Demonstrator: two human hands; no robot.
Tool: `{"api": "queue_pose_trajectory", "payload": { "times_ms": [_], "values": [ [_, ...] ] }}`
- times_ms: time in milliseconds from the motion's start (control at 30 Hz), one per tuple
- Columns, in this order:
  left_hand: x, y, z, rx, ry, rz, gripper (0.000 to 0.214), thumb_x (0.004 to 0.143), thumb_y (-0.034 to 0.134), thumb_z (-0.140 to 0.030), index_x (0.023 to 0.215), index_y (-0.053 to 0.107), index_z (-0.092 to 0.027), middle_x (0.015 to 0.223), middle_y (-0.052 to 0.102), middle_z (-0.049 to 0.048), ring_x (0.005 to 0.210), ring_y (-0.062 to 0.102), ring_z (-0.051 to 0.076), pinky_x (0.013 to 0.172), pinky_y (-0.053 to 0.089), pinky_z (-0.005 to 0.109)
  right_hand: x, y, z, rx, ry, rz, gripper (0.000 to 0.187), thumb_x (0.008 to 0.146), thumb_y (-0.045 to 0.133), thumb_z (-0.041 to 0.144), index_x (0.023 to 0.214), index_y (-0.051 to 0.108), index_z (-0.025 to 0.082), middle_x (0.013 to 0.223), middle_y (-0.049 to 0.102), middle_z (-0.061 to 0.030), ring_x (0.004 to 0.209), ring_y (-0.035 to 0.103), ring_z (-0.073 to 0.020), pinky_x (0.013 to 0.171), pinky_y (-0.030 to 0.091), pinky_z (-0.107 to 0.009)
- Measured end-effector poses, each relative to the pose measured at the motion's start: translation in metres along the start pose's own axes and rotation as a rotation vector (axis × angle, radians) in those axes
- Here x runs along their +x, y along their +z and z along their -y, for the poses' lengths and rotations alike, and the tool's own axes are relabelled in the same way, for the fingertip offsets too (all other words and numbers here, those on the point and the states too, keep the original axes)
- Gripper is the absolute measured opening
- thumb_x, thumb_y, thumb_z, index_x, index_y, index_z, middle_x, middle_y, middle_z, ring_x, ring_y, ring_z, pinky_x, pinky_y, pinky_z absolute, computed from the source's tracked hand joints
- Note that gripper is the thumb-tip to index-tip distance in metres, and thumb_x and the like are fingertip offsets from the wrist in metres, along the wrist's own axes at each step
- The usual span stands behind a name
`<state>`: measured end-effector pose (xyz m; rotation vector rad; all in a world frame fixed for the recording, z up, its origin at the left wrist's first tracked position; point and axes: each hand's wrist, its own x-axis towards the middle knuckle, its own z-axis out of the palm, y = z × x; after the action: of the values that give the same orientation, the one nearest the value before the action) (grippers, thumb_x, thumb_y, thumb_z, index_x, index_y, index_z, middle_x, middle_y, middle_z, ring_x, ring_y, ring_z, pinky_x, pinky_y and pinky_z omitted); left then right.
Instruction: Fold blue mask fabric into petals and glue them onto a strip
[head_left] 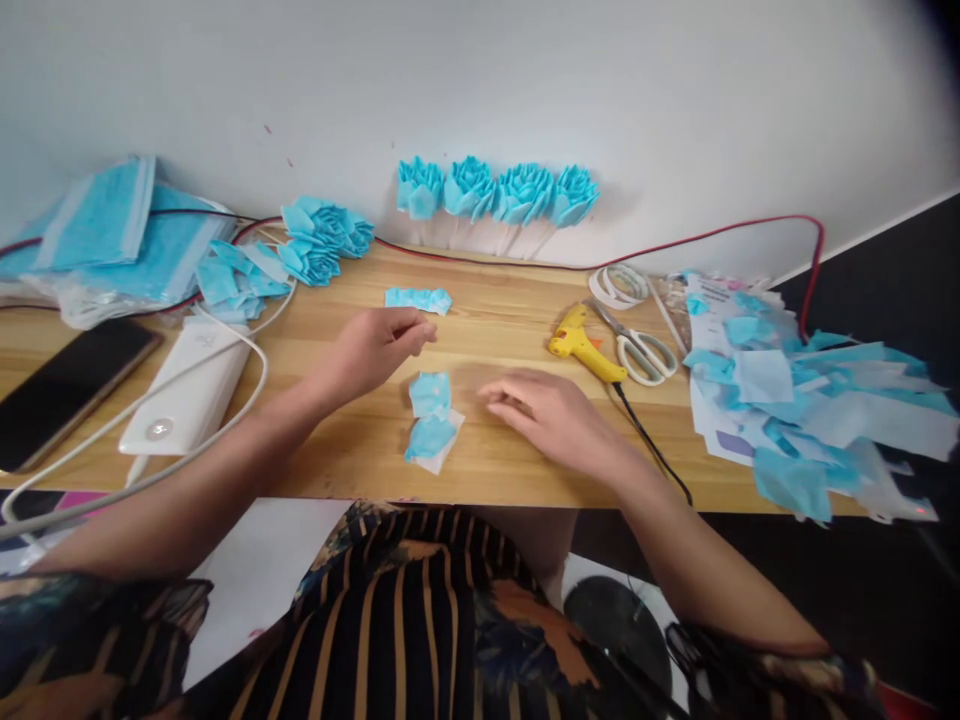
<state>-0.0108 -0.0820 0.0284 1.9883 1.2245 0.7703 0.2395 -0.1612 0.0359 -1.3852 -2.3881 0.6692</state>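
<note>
My left hand [379, 345] hovers over the wooden table [510, 450] with its fingers curled together in a loose pinch; nothing shows between them. Just beyond it lies a strip of blue folded pieces [418, 299]. My right hand [544, 410] rests low on the table with fingers stretched out flat, holding nothing. Between the two hands lies a small stack of blue and white folded pieces [432, 420]. Several finished blue paper flowers [499, 190] lean against the wall at the back. More blue flowers [324, 238] lie at the back left.
A yellow glue gun [585, 345], white scissors [641, 350] and a tape roll [619, 285] lie to the right. Blue and white scraps [810, 400] pile at the far right. At left sit a white power bank [187, 390], a phone [64, 390], cables and blue masks [112, 235].
</note>
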Motion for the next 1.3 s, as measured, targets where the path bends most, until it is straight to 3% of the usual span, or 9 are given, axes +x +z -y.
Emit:
{"api": "queue_pose_trajectory", "payload": {
  "times_ms": [133, 333, 400, 500, 633, 767, 900, 1067, 1300],
  "values": [
    [0.018, 0.007, 0.004, -0.047, 0.002, 0.028, 0.028, 0.089, 0.052, -0.034, 0.073, 0.065, -0.014, 0.069, 0.065, 0.0020, 0.064, 0.055, 0.012, 0.062, 0.039, 0.024, 0.034, 0.016, -0.007, -0.173, -0.210, 0.029, 0.012, 0.096, 0.061, 0.019, 0.105, 0.068, 0.020, 0.107, 0.071, -0.0090, 0.103, 0.062, -0.0239, 0.085, 0.049, -0.036],
    [0.023, 0.017, 0.001, -0.169, 0.026, -0.067, 0.026, 0.092, 0.053, -0.031, 0.076, 0.064, -0.014, 0.072, 0.065, 0.0018, 0.065, 0.053, 0.011, 0.066, 0.042, 0.025, 0.046, 0.035, -0.007, -0.140, -0.356, 0.039, 0.013, 0.093, 0.056, 0.016, 0.097, 0.067, 0.020, 0.103, 0.070, -0.0090, 0.098, 0.057, -0.0224, 0.077, 0.046, -0.032],
    [0.019, 0.016, -0.007, -0.199, 0.057, -0.117, 0.027, 0.095, 0.053, -0.032, 0.077, 0.063, -0.014, 0.074, 0.066, 0.0022, 0.067, 0.053, 0.011, 0.067, 0.042, 0.025, 0.052, 0.034, -0.010, -0.008, -0.308, 0.004, 0.013, 0.092, 0.055, 0.015, 0.093, 0.067, 0.019, 0.100, 0.071, -0.0075, 0.097, 0.059, -0.0207, 0.080, 0.046, -0.032],
    [0.009, 0.011, -0.018, -0.197, 0.105, -0.121, 0.029, 0.098, 0.054, -0.032, 0.078, 0.065, -0.014, 0.073, 0.065, 0.0015, 0.066, 0.054, 0.011, 0.064, 0.041, 0.024, 0.063, 0.028, -0.018, 0.313, -0.074, -0.040, 0.007, 0.089, 0.058, 0.020, 0.089, 0.066, 0.018, 0.088, 0.071, -0.0021, 0.079, 0.060, -0.0148, 0.074, 0.045, -0.028],
    [-0.016, 0.005, -0.022, -0.114, 0.234, 0.026, 0.025, 0.099, 0.056, -0.028, 0.082, 0.068, -0.015, 0.076, 0.068, 0.0018, 0.070, 0.061, 0.012, 0.065, 0.045, 0.024, 0.070, 0.027, -0.029, 0.592, 0.108, -0.036, 0.014, 0.087, 0.061, 0.031, 0.083, 0.064, 0.018, 0.075, 0.065, 0.0014, 0.066, 0.053, -0.0113, 0.064, 0.041, -0.025],
    [-0.037, 0.007, -0.011, 0.050, 0.361, -0.012, 0.010, 0.097, 0.062, -0.022, 0.100, 0.070, -0.017, 0.097, 0.073, 0.0065, 0.091, 0.069, 0.018, 0.081, 0.053, 0.029, 0.068, 0.039, -0.035, 0.644, 0.137, -0.100, 0.015, 0.087, 0.062, 0.033, 0.083, 0.065, 0.019, 0.073, 0.064, 0.0018, 0.063, 0.050, -0.0109, 0.061, 0.039, -0.025],
    [-0.045, 0.011, -0.003, 0.268, 0.459, -0.020, 0.024, 0.093, 0.068, -0.024, 0.116, 0.067, -0.016, 0.110, 0.072, 0.0117, 0.101, 0.068, 0.024, 0.087, 0.054, 0.038, 0.066, 0.046, -0.034, 0.639, 0.101, -0.132, 0.015, 0.088, 0.061, 0.033, 0.085, 0.066, 0.019, 0.073, 0.066, 0.0014, 0.063, 0.051, -0.0108, 0.060, 0.039, -0.025],
    [-0.044, 0.017, 0.002, 0.446, 0.546, 0.083, 0.018, 0.098, 0.053, -0.013, 0.101, 0.071, -0.016, 0.097, 0.075, 0.0085, 0.087, 0.066, 0.022, 0.076, 0.048, 0.036, 0.063, 0.044, -0.034, 0.614, 0.106, -0.169, 0.015, 0.087, 0.062, 0.033, 0.083, 0.067, 0.019, 0.072, 0.066, 0.0016, 0.061, 0.052, -0.0099, 0.059, 0.040, -0.024],
    [-0.045, 0.020, 0.009, 0.419, 0.523, 0.193, 0.027, 0.094, 0.048, -0.003, 0.096, 0.072, -0.015, 0.093, 0.074, 0.0070, 0.086, 0.065, 0.021, 0.076, 0.045, 0.036, 0.066, 0.037, -0.042, 0.715, 0.211, -0.309, 0.013, 0.080, 0.067, 0.033, 0.079, 0.066, 0.020, 0.071, 0.065, 0.0016, 0.060, 0.053, -0.0103, 0.055, 0.042, -0.024]
  ]
}}
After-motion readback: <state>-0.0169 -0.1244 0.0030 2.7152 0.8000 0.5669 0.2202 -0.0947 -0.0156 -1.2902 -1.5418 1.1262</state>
